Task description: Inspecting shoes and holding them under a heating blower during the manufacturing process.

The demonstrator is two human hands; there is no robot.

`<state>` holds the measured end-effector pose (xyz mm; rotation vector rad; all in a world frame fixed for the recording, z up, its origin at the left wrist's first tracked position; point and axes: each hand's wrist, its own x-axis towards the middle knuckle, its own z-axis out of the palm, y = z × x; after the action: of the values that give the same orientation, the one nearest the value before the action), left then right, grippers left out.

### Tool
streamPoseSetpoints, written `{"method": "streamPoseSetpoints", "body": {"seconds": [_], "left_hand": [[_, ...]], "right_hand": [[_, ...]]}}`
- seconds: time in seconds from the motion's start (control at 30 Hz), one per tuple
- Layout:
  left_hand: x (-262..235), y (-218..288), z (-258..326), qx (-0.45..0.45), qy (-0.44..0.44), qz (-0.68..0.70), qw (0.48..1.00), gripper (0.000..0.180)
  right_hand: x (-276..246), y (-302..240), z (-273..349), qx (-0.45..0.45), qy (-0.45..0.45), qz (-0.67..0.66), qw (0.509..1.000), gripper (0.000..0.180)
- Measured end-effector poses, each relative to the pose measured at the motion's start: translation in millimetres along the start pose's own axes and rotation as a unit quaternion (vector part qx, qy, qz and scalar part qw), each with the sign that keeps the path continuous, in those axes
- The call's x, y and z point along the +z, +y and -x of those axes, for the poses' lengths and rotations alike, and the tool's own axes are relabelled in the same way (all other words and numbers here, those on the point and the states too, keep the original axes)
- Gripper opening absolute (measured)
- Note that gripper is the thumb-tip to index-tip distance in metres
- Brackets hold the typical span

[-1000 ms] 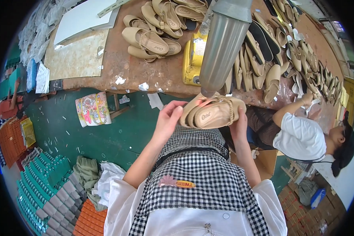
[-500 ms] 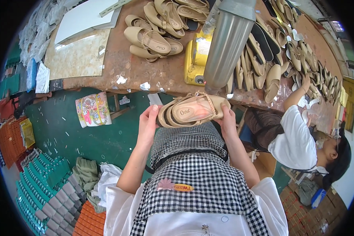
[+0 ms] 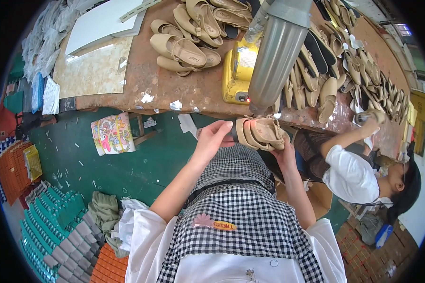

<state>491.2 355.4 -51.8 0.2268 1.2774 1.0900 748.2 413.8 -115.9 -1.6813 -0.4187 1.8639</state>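
Observation:
A beige slingback shoe [image 3: 262, 132] is held in front of me, just below the lower end of a metal tube [image 3: 276, 66] that slopes down from a yellow machine [image 3: 236, 75]. It is tilted, so its length looks shortened. At its right end my right hand [image 3: 285, 153] is closed around it, with the fingers partly behind. My left hand [image 3: 215, 138] is closed at the shoe's left end, thumb and fingers by a dark part that looks like the heel. Their exact contact is partly hidden. Pinkish light falls on the straps.
Beige shoes [image 3: 186, 52] are piled on the brown worktable [image 3: 174, 92], and more lie along its right side. A co-worker [image 3: 352, 172] in a white top sits at right, one hand over the shoes. A patterned stool [image 3: 112, 133] stands left on the green floor [image 3: 75, 151].
The shoe has turned and shifted slightly right. My left hand has moved right and up, my right hand slightly right and down. The co-worker's arm has swung lower, its hand blurred.

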Motion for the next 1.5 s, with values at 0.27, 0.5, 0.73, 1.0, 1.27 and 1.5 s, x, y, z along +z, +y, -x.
{"method": "streamPoseSetpoints", "body": {"seconds": [0.27,0.5,0.73,1.0,1.27,1.5], "left_hand": [[-42.9,-30.0,-3.2,0.215,-0.232,-0.454,0.833,0.052],[-36.6,-27.6,8.2,-0.169,-0.077,0.159,0.970,0.047],[6.9,-42.5,0.1,-0.197,-0.025,0.322,0.926,0.039],[-0.5,-39.9,-6.0,-0.170,-0.109,0.442,0.874,0.043],[-6.0,-53.9,5.0,0.014,0.001,-0.225,0.974,0.076],[-16.3,-50.4,24.5,0.062,-0.010,-0.116,0.991,0.072]], "right_hand": [[61.7,-30.4,-11.1,-0.166,-0.168,0.335,0.912,0.046],[74.1,-40.7,-14.4,-0.204,-0.158,0.204,0.944,0.041],[32.5,-34.7,-11.1,-0.171,-0.142,0.270,0.937,0.032],[8.7,-26.6,-6.2,-0.222,-0.136,0.338,0.905,0.028],[44.0,-48.4,1.9,-0.181,-0.137,0.240,0.944,0.034],[76.1,-39.7,-2.9,-0.083,-0.182,0.108,0.974,0.036]]}}
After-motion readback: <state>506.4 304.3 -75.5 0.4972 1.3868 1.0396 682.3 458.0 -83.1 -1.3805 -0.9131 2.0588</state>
